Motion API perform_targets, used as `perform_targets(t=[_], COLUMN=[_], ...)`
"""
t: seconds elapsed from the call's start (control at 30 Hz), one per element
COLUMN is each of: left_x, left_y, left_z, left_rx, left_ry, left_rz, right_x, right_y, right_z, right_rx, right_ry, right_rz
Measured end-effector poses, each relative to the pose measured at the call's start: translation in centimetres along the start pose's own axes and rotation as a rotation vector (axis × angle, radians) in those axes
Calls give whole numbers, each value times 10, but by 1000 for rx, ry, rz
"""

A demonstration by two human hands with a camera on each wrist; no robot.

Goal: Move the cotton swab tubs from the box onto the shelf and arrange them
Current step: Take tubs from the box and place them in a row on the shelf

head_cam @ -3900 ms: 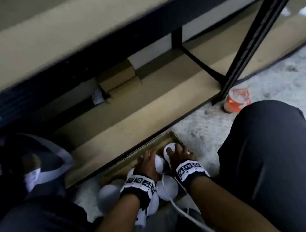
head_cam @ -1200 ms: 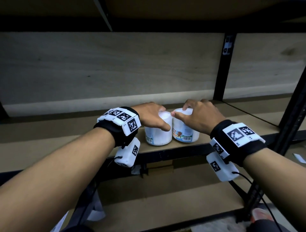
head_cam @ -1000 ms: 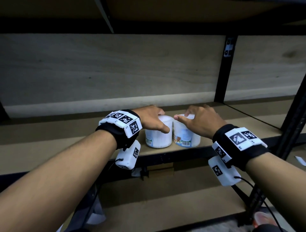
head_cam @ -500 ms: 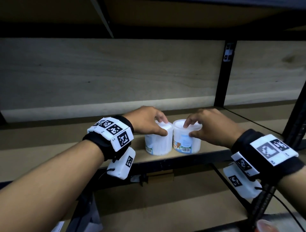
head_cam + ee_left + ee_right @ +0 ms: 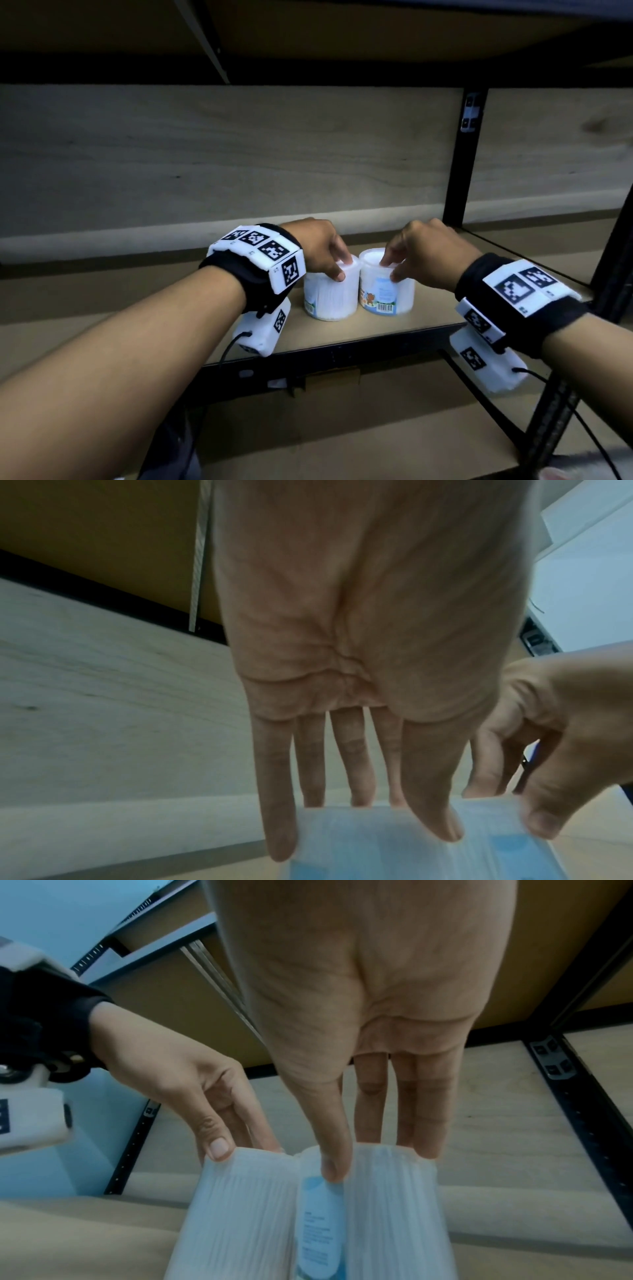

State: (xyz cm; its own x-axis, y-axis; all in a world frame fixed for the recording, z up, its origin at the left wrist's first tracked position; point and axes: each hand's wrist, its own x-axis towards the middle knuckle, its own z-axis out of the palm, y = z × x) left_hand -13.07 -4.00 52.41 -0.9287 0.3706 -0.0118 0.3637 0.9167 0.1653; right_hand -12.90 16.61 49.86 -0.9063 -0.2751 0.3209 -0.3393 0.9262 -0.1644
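**2 swab tubs upright on the shelf, fingertips at their rims**

Nearest, black wristbands with white coded tags [image 5: 260,253] wrap both forearms. On the tan board shelf with a black metal front rail [image 5: 342,335], 2 white round plastic cotton swab tubs stand upright, touching. The left hand [image 5: 318,245] pinches the left tub [image 5: 329,294] at its lid rim with nearly straight fingers. The right hand [image 5: 428,253] pinches the right tub [image 5: 385,294], which bears a blue label. Behind stands a pale wood back panel [image 5: 239,154].

Two white cotton swab tubs [image 5: 331,295] [image 5: 386,287] upright, side by side, touching, near shelf [image 5: 342,334] front edge.
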Motion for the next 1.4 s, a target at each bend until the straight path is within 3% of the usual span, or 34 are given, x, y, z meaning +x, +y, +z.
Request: perform_targets(t=[0.87, 1.4], left_x=[120, 155], left_y=[-26, -38], left_z=[7, 11], left_rx=[-86, -74], left_ry=[56, 104], left_rz=[4, 19], right_x=[106, 134], right_y=[30, 46], right_z=[27, 40], right_rx=[-56, -27], right_ry=[-84, -45], right_rz=[200, 197])
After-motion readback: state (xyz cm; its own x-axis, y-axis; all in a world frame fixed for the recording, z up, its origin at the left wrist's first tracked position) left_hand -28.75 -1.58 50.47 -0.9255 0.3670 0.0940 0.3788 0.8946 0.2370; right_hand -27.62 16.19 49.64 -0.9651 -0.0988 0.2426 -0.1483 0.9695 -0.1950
